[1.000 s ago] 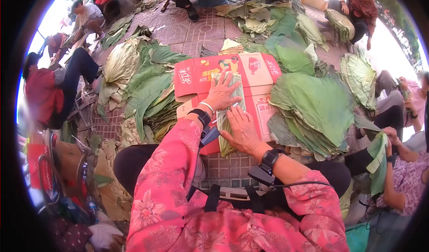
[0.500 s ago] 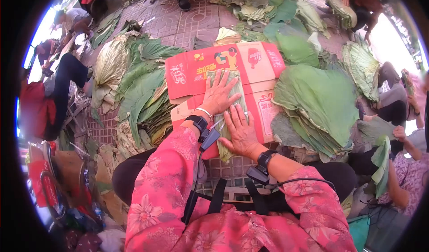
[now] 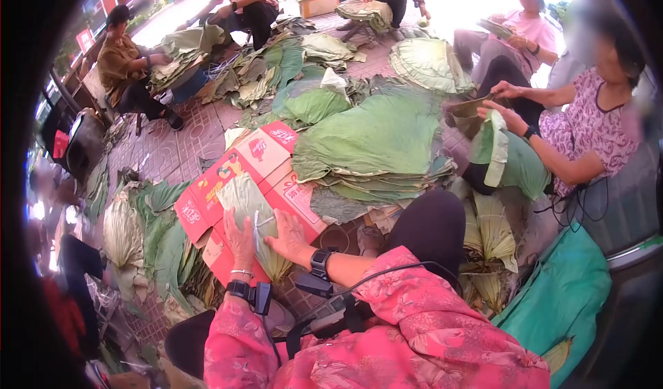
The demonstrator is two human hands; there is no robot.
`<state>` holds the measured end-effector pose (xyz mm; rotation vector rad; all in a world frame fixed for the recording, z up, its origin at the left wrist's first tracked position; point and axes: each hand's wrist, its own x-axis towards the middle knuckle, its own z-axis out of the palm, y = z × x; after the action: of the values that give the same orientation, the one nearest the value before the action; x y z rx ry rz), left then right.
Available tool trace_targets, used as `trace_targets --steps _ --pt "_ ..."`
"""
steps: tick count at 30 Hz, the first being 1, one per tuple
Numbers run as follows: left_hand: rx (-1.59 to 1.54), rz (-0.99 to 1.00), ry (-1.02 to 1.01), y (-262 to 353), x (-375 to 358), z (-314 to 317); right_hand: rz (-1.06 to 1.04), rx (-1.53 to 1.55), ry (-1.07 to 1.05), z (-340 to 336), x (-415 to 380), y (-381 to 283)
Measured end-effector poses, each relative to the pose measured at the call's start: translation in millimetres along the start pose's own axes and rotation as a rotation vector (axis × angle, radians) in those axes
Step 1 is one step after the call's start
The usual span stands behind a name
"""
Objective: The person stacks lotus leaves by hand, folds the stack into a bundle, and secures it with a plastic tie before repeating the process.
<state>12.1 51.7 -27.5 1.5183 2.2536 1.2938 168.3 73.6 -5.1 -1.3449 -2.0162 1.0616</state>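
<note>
A folded bundle of pale green, dried-looking leaves (image 3: 243,197), tied around with white string, lies on a flattened red cardboard box (image 3: 300,199). My left hand (image 3: 239,240) is against the bundle's left side, fingers straight and pointing away from me. On the other side, my right hand (image 3: 289,236) is at the bundle's right edge near the string, with fingers spread. Both hands are open, and the bundle's lower end shows between my wrists. Each wrist wears a black strap with a small device.
Broad green leaves are stacked (image 3: 373,140) right of the cardboard, with another leaf pile (image 3: 155,230) to its left. A green cloth (image 3: 559,306) lies at my right. Several people sit around; the nearest person (image 3: 587,127) on the right handles leaves.
My view has swung up and to the right, so the cardboard appears farther left. My hands, earlier laid flat on top of the bundle, are now at its two sides, and the string shows.
</note>
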Motion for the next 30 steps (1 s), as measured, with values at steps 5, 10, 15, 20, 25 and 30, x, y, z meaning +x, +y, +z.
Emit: trace_targets --steps 5,10,15,20,25,30 --pt "-0.393 -0.243 -0.004 18.9 -16.0 -5.3 0.359 0.372 -0.033 12.0 11.7 8.2" --pt "-0.641 -0.138 -0.048 54.7 -6.8 -7.3 0.343 0.696 0.029 -25.7 -17.4 -3.5" --pt "-0.621 -0.079 -0.05 97.8 1.0 -23.6 -0.073 0.819 0.213 -143.6 -49.5 -27.4" --pt "-0.602 -0.147 -0.102 63.0 -3.3 -19.7 -0.103 1.176 0.269 -308.2 -115.6 -23.5" --pt "-0.615 -0.254 -0.101 26.5 -17.9 -15.4 -0.156 0.998 0.703 -428.7 -224.8 37.9" --pt "-0.589 -0.278 -0.138 2.2 -19.5 -8.4 0.149 0.978 1.152 -471.1 -341.3 188.2"
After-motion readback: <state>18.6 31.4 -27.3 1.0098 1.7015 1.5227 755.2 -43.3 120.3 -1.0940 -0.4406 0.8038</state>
